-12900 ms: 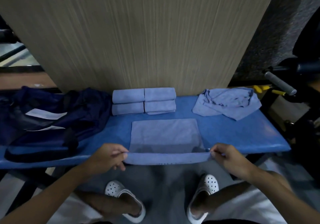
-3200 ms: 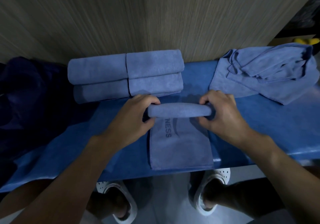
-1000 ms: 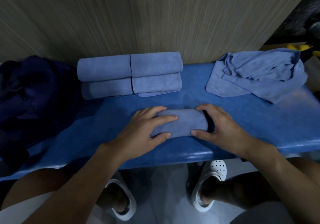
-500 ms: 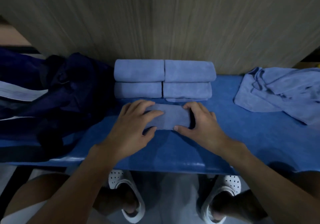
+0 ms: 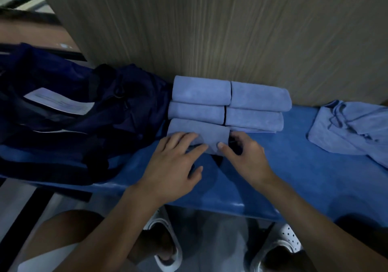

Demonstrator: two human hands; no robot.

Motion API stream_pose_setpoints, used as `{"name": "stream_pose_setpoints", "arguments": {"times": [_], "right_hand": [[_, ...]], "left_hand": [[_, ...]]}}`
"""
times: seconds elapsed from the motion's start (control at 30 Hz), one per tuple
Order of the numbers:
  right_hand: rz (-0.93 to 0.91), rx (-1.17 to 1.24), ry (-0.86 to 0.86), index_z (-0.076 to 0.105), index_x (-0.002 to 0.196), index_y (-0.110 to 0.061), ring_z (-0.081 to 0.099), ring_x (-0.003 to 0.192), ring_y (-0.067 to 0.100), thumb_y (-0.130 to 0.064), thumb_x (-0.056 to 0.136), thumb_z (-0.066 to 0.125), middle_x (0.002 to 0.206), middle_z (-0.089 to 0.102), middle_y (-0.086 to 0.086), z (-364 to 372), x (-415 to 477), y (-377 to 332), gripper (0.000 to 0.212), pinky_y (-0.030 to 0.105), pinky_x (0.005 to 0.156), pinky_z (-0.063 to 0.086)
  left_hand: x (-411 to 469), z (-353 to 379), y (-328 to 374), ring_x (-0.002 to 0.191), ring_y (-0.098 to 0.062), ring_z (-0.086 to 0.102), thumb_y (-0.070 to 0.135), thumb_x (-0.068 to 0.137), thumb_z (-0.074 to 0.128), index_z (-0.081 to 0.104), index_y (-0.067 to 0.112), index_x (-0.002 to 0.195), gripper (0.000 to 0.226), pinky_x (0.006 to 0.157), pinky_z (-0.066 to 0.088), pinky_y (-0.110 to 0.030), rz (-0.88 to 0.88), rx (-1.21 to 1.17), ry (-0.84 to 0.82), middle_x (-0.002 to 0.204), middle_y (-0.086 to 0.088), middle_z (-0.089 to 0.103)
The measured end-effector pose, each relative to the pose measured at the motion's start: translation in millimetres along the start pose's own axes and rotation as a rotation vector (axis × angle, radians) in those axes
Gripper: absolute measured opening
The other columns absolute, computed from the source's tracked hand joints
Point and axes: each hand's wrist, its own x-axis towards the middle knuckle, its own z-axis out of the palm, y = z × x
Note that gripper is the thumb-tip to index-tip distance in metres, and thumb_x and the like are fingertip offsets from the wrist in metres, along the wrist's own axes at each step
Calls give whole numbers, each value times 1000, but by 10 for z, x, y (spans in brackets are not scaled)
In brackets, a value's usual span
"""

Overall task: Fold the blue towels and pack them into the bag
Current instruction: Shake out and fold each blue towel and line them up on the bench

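A rolled blue towel (image 5: pixel 199 130) lies on the blue bench (image 5: pixel 294 173), pushed up against the front of several rolled towels (image 5: pixel 231 101) stacked by the wall. My left hand (image 5: pixel 174 166) rests flat on its near left part, fingers stretched over it and the thumb off to the side. My right hand (image 5: pixel 245 158) holds its right end, thumb on the front corner and fingers curled behind. The dark navy bag (image 5: pixel 69 120) lies open to the left, touching the stack. A heap of unfolded blue towels (image 5: pixel 346 128) sits at the far right.
A wood-grain panel (image 5: pixel 210 30) rises directly behind the bench. A white label (image 5: pixel 58 101) shows inside the bag. Bare bench surface stretches between the stack and the heap. White perforated shoes (image 5: pixel 281 244) stand on the floor below the bench edge.
Over the earlier frames the towel was spread flat, folded and rolled up. In the last second both hands slid the roll back and left until it met the stack.
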Motion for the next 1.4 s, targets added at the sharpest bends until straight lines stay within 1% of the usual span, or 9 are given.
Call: {"name": "stream_pose_setpoints", "arguments": {"times": [0.23,0.4,0.5,0.77,0.97,1.13,1.23,1.3,1.4], "right_hand": [[27,-37,-14,56,123,-28,60,105,13,-75,75,46,108,67,-8,167,105,-58,68,45,98,44],[-76,-29,19,44,131,-37,58,109,10,-53,86,62,117,62,-12,155,54,-37,51,48,95,46],[-143,-99,22,46,135,-32,57,110,16,-48,90,61,120,62,-7,152,61,-33,50,50,94,46],[-128,-97,-58,44,137,-32,56,113,13,-51,89,60,123,61,-8,70,79,-52,54,49,99,43],[-62,-72,-38,52,124,-28,61,97,14,-39,94,56,104,63,-8,-354,0,11,33,47,95,45],[-11,-236,153,65,99,-20,65,89,25,-27,91,59,92,69,0,-1126,-94,420,12,45,85,49],[132,-378,245,58,78,-22,64,88,29,-22,88,58,85,68,1,-1693,-168,800,10,36,73,41],[237,-481,263,57,81,-21,61,95,30,-23,89,53,92,68,3,-2063,-209,1065,9,36,74,34],[342,-541,298,59,91,-19,58,101,31,-26,89,51,98,67,4,-2538,-216,1471,10,38,81,34]], "left_hand": [[-38,83,-98,142,-33,25,44,88,47,46,29,142,56,114,30,-46,-47,-6,6,148,-5,34],[-24,175,-130,149,-35,10,46,88,45,28,39,150,65,117,23,-49,-53,28,-47,163,-9,9],[-24,175,-147,149,-33,8,47,90,43,22,41,152,65,118,21,-47,-48,52,-60,164,-7,5],[17,62,-115,142,-33,24,43,87,50,40,37,144,58,109,31,-47,-52,30,-36,159,-10,22],[366,-247,167,123,-27,47,32,88,49,64,22,119,36,97,42,-46,-28,-70,100,138,-4,49],[1073,-486,945,96,-25,60,27,92,51,67,21,101,19,83,47,-40,94,-153,106,102,1,66],[1538,-445,1544,90,-25,62,29,94,50,66,22,96,18,74,49,-39,145,-199,67,98,1,67],[1850,-324,1929,94,-26,63,34,94,50,64,23,96,18,74,50,-39,173,-189,32,101,1,67],[2299,-147,2435,101,-27,63,37,93,52,64,23,96,18,75,50,-36,173,-182,-20,106,0,68]]}}
